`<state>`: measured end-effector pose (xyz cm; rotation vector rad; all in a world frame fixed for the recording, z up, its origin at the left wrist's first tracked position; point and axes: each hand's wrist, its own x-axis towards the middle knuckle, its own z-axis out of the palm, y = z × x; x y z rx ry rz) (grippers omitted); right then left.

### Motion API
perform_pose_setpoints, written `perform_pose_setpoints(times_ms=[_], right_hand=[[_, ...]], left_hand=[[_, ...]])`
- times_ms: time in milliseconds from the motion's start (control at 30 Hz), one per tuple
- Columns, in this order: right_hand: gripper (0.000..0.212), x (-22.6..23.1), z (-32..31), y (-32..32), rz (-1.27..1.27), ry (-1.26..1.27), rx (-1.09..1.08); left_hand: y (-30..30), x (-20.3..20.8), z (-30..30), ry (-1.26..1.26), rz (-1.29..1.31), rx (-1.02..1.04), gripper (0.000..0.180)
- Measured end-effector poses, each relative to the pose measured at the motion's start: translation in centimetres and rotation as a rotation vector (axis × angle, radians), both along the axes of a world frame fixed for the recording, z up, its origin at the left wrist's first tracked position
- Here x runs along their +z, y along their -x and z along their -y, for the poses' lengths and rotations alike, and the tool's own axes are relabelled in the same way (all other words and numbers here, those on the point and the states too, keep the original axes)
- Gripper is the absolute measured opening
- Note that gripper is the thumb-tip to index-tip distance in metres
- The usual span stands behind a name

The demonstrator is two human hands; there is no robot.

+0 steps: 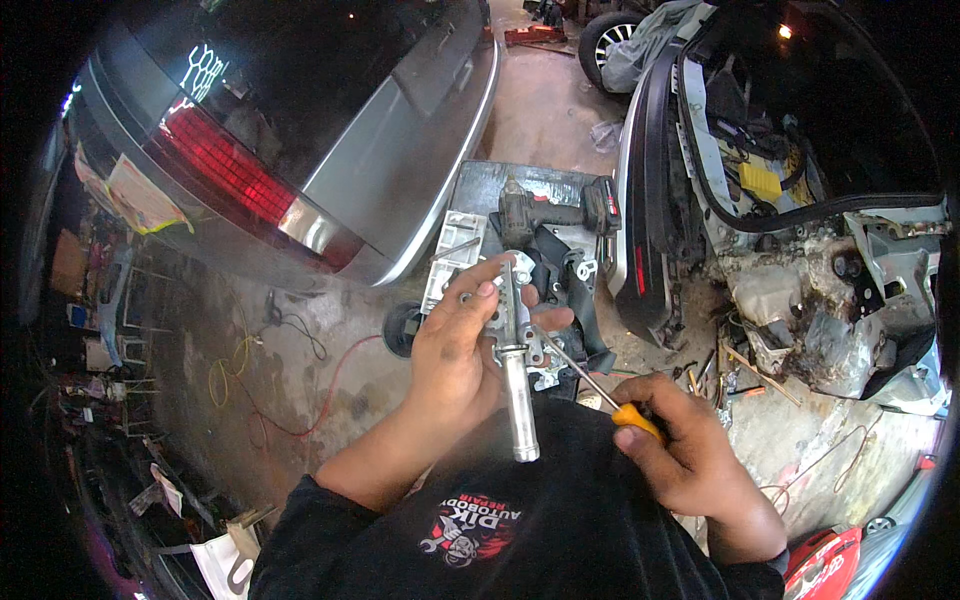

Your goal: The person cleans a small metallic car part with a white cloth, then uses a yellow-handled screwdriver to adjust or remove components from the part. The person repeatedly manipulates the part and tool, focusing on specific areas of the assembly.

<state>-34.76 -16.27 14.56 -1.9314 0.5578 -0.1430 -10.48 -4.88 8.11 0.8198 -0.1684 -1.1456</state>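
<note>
My left hand (455, 345) is closed round a metal bracket that has a shiny silver tube (520, 405) sticking out toward me. Its thumb and fingers grip the bracket's flat upper part. In my right hand (690, 450) is a screwdriver (636, 421) with a yellow-orange handle. The shaft points up and left, its tip end at the right side of the bracket; whether it touches cannot be made out. Just beyond my hands, a black cordless power tool (545, 215) lies on a dark work surface (475, 182), beside a white slotted plastic piece (455, 245) and black strap-like material (590, 335).
A silver car (400, 130) with a red tail light (225, 165) stands at the left. On the right is a partly dismantled vehicle body (790, 290). A red cord (330, 385) crosses the floor. Tools (760, 375) lie at lower right; a wheel (610, 45) stands far back.
</note>
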Motion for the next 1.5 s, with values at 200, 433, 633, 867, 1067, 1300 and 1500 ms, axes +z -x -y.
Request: perform_pose_setpoints(times_ms=[200,433,633,867,1067,1300,1500], right_hand=[[0.029,2.2,1.6,-1.1,-0.009,0.21,0.078],[0.024,1.6,2.1,-2.0,-0.018,0.325,0.113],[0.024,-1.7,-0.4,-2.2,-0.13,0.036,0.051],[0.022,-4.6,-1.8,-2.5,-0.079,0.134,0.035],[0.022,-6.4,-2.4,-2.6,-0.183,0.576,0.11],[0.023,-8.0,-1.9,-3.1,-0.261,0.648,0.186],[0.032,-11.1,2.8,-2.2,-0.271,-0.81,0.188]], left_hand=[[0.3,-0.1,0.7,-0.055,0.139,0.002,0.052],[0.6,1.0,0.9,-0.06,0.138,-0.025,0.038],[1.5,-0.9,1.4,-0.18,0.143,0.086,0.05],[1.0,-2.9,0.8,-0.292,0.095,0.077,0.054],[0.3,-4.2,1.6,-0.414,0.026,0.003,0.053],[-0.1,-5.6,1.3,-0.424,0.091,-0.036,0.051],[-0.3,-6.0,0.8,-0.173,0.037,-0.188,0.051]])
